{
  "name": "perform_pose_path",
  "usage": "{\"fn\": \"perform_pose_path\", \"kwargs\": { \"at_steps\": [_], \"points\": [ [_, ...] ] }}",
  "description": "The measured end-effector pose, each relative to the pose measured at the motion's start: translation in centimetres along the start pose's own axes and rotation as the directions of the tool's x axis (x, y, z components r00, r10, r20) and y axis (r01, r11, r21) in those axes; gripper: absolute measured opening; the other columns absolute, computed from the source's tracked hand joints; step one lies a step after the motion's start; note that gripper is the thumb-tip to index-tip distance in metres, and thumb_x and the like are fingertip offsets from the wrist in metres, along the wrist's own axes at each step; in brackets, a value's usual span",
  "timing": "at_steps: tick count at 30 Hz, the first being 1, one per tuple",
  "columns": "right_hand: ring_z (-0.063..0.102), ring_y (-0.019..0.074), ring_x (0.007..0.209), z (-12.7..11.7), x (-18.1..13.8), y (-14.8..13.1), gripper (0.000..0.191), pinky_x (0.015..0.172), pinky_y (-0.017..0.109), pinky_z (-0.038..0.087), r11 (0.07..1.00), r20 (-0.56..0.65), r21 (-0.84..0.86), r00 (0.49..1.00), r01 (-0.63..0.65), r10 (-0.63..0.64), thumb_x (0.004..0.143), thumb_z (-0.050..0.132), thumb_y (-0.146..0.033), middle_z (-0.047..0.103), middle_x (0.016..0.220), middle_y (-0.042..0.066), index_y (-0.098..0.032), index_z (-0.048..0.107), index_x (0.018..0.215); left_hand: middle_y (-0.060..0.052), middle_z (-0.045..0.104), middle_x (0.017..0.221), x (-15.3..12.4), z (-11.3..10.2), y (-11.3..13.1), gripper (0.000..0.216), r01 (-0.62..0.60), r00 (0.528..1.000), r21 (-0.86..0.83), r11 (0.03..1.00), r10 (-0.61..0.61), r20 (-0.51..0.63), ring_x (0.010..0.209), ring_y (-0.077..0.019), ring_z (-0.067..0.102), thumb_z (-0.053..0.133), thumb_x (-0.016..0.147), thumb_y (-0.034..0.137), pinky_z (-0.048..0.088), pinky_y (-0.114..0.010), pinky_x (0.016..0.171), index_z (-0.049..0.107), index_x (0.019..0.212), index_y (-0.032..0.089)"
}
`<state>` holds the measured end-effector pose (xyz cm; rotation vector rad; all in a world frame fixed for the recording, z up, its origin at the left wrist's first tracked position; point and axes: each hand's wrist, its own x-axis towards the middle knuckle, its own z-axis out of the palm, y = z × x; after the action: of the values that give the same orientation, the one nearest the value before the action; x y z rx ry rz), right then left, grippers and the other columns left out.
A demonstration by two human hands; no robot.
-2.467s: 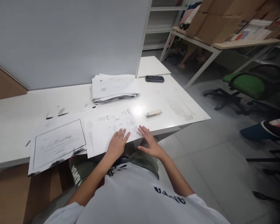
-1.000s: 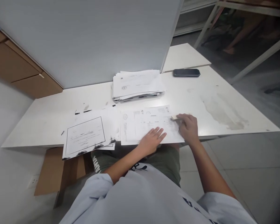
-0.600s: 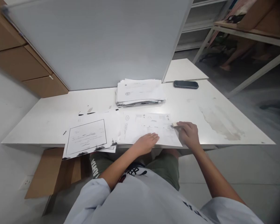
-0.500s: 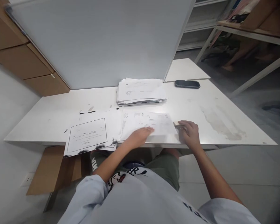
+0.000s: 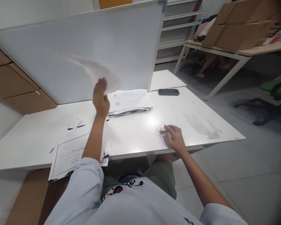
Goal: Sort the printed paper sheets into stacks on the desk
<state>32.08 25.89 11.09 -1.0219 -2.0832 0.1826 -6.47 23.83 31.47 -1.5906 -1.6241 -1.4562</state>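
Note:
My left hand [image 5: 101, 99] is raised in front of the whiteboard, closed on a sheet of paper [image 5: 107, 75] that is smeared by motion. Just behind and to the right of that hand lies a thick stack of printed papers [image 5: 132, 100]. On the tabletop, my right hand [image 5: 176, 136] has its fingers around a small stapler [image 5: 163, 130] with a pale top and a metal base; part of it is hidden by the fingers. Under my left forearm lie printed sheets with a black border [image 5: 68, 154], overhanging the front edge.
A whiteboard [image 5: 121, 47] stands along the back of the white table [image 5: 135, 137]. A dark phone-like object [image 5: 168, 92] lies at the back right. Dark paper scraps [image 5: 81, 126] lie on the left. A cardboard box [image 5: 27, 193] is below the left front edge.
My left hand has lifted the paper from the table's front middle, up and to the left. My right hand keeps hold of the stapler on the table. The camera view has shifted.

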Motion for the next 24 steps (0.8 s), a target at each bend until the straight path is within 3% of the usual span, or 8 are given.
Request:
{"fn": "perform_pose_path", "kwargs": {
  "at_steps": [2, 5, 8, 12, 16, 20, 22, 24],
  "points": [
    [0.051, 0.0304, 0.110, 0.1, 0.1, -0.1, 0.041, 0.097, 0.053, 0.046, 1.000, -0.001, -0.005, 1.000, 0.001, -0.001, 0.092, 0.047, -0.031, 0.058, 0.117, 0.014, -0.021, 0.060, 0.129, -0.008, 0.052, 0.145, 0.7, 4.3, -0.9, 0.045, -0.134, 0.934, 0.128, 0.983, 0.082, 0.348, 0.145, -0.0208, 0.032, 0.030, 0.098, 0.016, 0.021, -0.041, 0.122, 0.053, 0.136, 0.017],
    [0.051, 0.0305, 0.110, 0.3, 0.3, -0.2, 0.040, 0.097, 0.052, 0.047, 0.999, -0.017, -0.032, 1.000, 0.004, -0.004, 0.092, 0.047, -0.029, 0.058, 0.117, 0.015, -0.019, 0.060, 0.129, -0.011, 0.053, 0.144, -0.8, 9.9, -1.6, 0.051, -0.210, 0.716, 0.278, 0.937, -0.046, 0.696, 0.143, -0.0214, 0.037, 0.028, 0.092, 0.004, 0.023, -0.043, 0.120, 0.053, 0.136, 0.011],
    [0.050, 0.0301, 0.111, 0.4, 0.6, -0.4, 0.040, 0.098, 0.051, 0.047, 0.999, -0.024, -0.050, 1.000, 0.005, -0.006, 0.092, 0.046, -0.026, 0.058, 0.118, 0.014, -0.018, 0.060, 0.129, -0.016, 0.058, 0.138, -3.4, 12.9, -2.1, 0.046, -0.215, 0.604, 0.291, 0.932, -0.107, 0.790, 0.133, -0.0243, 0.049, 0.035, 0.092, 0.006, 0.034, -0.044, 0.113, 0.055, 0.133, 0.008],
    [0.050, 0.0290, 0.112, 0.1, 0.5, -0.2, 0.039, 0.099, 0.050, 0.046, 1.000, -0.003, -0.024, 1.000, 0.000, 0.000, 0.092, 0.046, -0.027, 0.058, 0.118, 0.014, -0.018, 0.061, 0.127, -0.016, 0.041, 0.152, -5.4, 12.4, -2.0, 0.050, -0.206, 0.588, 0.260, 0.943, -0.093, 0.803, 0.145, -0.0295, 0.032, 0.042, 0.097, 0.025, 0.024, -0.052, 0.118, 0.043, 0.143, 0.007],
    [0.052, 0.0294, 0.112, -0.8, -0.8, 0.3, 0.039, 0.098, 0.050, 0.044, 1.000, -0.014, -0.001, 1.000, -0.002, 0.002, 0.092, 0.049, -0.035, 0.059, 0.118, 0.016, -0.017, 0.063, 0.124, -0.009, 0.040, 0.155, -6.5, 5.8, -2.1, 0.048, -0.240, 0.693, 0.228, 0.944, 0.001, 0.721, 0.150, -0.0247, 0.018, 0.040, 0.099, 0.035, 0.005, -0.052, 0.123, 0.045, 0.142, 0.015],
    [0.055, 0.0309, 0.111, -1.5, -1.4, 0.2, 0.037, 0.097, 0.051, 0.043, 1.000, -0.124, -0.021, 0.992, 0.001, -0.004, 0.091, 0.050, -0.036, 0.062, 0.117, 0.016, -0.016, 0.066, 0.117, -0.006, 0.059, 0.139, -9.5, -7.0, -3.3, 0.042, -0.174, 0.815, 0.338, 0.925, -0.057, 0.576, 0.144, -0.0236, 0.035, 0.033, 0.101, 0.036, 0.011, -0.054, 0.123, 0.058, 0.130, 0.021],
    [0.056, 0.0313, 0.109, -1.4, -1.3, -1.0, 0.035, 0.095, 0.051, 0.043, 0.999, -0.248, -0.037, 0.969, -0.024, 0.014, 0.093, 0.048, -0.035, 0.064, 0.112, 0.017, -0.014, 0.068, 0.113, -0.008, 0.061, 0.135, -12.4, -13.8, -3.4, 0.046, -0.062, 0.773, 0.451, 0.891, -0.243, 0.586, 0.138, -0.0239, 0.043, 0.031, 0.101, 0.039, 0.020, -0.052, 0.121, 0.057, 0.133, 0.018],
    [0.058, 0.0306, 0.105, -0.6, -1.1, -3.6, 0.033, 0.094, 0.050, 0.043, 1.000, -0.313, -0.012, 0.950, -0.019, 0.015, 0.094, 0.045, -0.033, 0.065, 0.106, 0.016, -0.015, 0.069, 0.108, -0.009, 0.057, 0.140, -15.9, -19.1, -3.1, 0.052, -0.033, 0.598, 0.512, 0.858, -0.393, 0.698, 0.138, -0.0270, 0.043, 0.037, 0.099, 0.047, 0.026, -0.052, 0.119, 0.054, 0.137, 0.018]
  ]
}}
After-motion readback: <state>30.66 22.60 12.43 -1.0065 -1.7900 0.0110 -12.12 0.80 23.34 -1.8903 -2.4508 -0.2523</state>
